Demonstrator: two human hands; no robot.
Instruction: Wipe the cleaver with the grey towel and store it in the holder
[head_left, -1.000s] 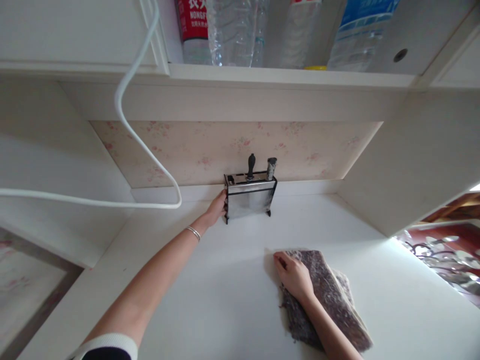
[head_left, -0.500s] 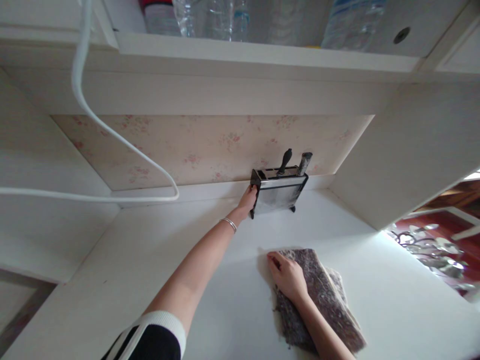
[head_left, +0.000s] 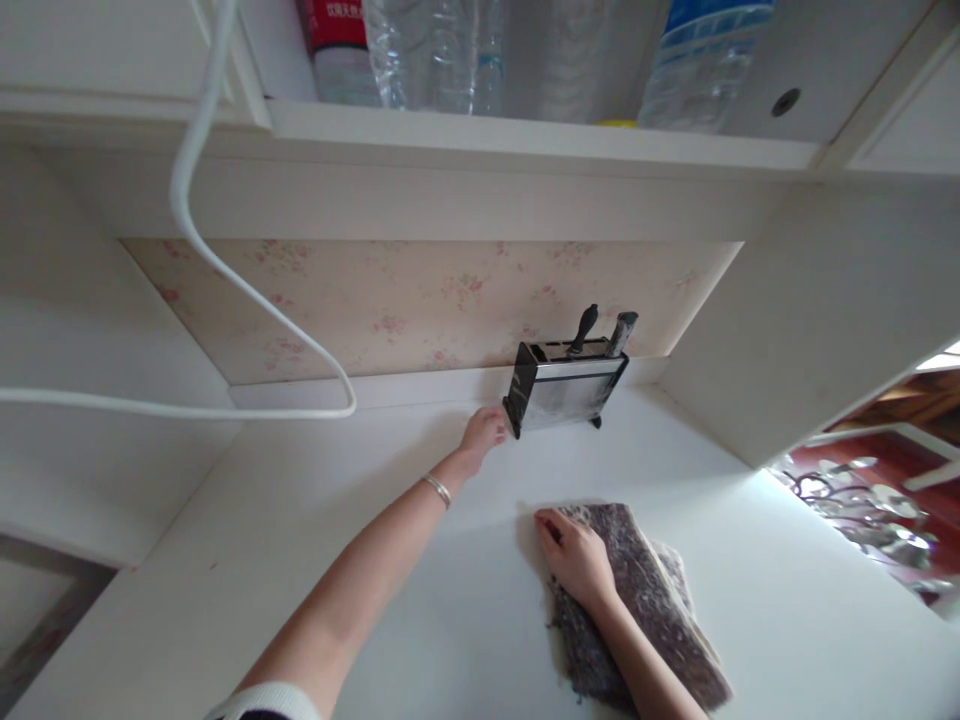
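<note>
Bare counter (head_left: 360,520) lies open leftward; knife rack (head_left: 566,385) and side wall (head_left: 810,330) block the right corner.

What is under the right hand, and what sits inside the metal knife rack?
The right hand lies flat on a grey cloth spread on the white counter. The knife rack holds two handles; their blades are hidden inside it.

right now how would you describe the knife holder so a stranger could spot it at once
Start at the white counter and follow it back to the floral wall panel. The knife holder stands against it, just right of the left hand. It is the only shiny metal box there, black-framed, with two handles sticking up from its top.
</note>
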